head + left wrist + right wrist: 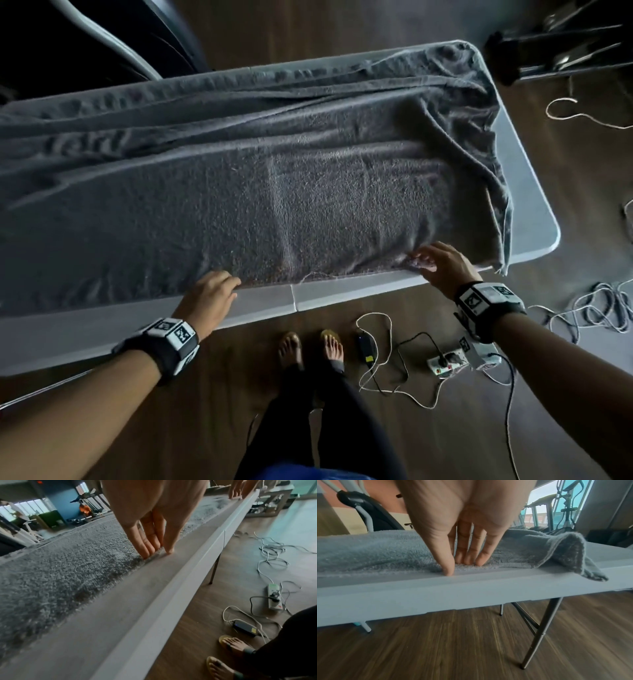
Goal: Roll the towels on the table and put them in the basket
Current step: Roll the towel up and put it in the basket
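Towel (308, 192): one grey towel lies spread flat across the table (342, 294), its 3 o'clock end rumpled and a corner hanging off the edge. No roll has begun, I judge; rolling and basketing all remain. The left hand (209, 298) at 7 o'clock and right hand (442, 263) at 4 o'clock both pinch the near hem, fingers on top, thumbs at the edge. No basket shows in any view, and the towel's 9 o'clock end is cut off.
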A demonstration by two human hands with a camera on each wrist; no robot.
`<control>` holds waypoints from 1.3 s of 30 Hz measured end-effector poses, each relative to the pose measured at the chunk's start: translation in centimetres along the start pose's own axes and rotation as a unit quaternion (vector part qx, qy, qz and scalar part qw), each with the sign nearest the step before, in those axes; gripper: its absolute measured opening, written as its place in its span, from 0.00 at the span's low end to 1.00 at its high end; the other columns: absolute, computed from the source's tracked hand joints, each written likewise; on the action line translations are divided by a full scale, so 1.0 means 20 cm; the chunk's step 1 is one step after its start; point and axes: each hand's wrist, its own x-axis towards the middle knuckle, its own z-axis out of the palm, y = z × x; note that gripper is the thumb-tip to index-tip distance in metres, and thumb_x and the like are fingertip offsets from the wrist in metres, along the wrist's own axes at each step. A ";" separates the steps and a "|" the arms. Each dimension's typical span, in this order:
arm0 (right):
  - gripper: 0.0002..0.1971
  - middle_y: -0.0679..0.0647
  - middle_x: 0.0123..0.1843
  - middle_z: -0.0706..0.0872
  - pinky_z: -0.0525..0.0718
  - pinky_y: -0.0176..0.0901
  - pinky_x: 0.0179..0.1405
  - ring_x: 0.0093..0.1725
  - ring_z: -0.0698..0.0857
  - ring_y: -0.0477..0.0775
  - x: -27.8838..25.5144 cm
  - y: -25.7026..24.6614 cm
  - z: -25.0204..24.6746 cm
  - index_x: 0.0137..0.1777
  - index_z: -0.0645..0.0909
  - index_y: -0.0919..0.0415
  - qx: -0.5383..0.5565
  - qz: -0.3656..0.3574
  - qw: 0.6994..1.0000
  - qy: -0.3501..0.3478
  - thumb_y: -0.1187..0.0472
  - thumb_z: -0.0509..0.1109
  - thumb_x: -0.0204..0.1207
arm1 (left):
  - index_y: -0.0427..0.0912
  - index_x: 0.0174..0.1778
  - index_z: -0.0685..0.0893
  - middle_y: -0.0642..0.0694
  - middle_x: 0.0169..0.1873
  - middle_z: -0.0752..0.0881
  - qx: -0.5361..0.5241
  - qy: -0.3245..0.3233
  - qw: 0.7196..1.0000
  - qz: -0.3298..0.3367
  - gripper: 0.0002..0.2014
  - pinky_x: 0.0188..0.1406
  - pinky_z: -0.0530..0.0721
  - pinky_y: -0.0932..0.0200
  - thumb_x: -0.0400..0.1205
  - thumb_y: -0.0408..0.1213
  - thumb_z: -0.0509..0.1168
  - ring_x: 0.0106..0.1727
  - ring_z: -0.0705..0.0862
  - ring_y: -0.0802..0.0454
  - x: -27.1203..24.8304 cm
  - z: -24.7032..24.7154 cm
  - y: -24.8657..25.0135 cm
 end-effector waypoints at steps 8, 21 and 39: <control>0.13 0.60 0.47 0.87 0.85 0.53 0.43 0.43 0.86 0.66 0.05 -0.04 -0.04 0.50 0.85 0.60 -0.031 -0.002 0.999 -0.028 0.71 0.72 0.65 | 0.37 0.29 0.82 0.41 0.25 0.81 0.015 -0.011 1.000 -0.012 0.13 0.24 0.76 0.58 0.59 0.17 0.74 0.26 0.80 0.42 0.07 -0.04 0.07; 0.08 0.51 0.43 0.86 0.84 0.48 0.33 0.37 0.85 0.58 -0.34 -0.03 0.09 0.43 0.85 0.52 -0.018 0.018 0.999 -0.044 0.65 0.76 0.67 | 0.46 0.40 0.85 0.53 0.37 0.83 -0.120 -0.036 0.992 0.008 0.07 0.34 0.82 0.61 0.73 0.30 0.74 0.37 0.82 0.55 -0.26 0.07 0.25; 0.15 0.53 0.57 0.80 0.79 0.51 0.57 0.59 0.78 0.58 0.04 -2.48 1.10 0.61 0.80 0.53 0.023 -0.164 0.968 -0.190 0.60 0.69 0.73 | 0.33 0.48 0.85 0.33 0.45 0.82 -0.020 0.060 0.975 -0.215 0.16 0.50 0.78 0.42 0.66 0.17 0.70 0.48 0.80 0.31 -0.88 -0.31 -1.76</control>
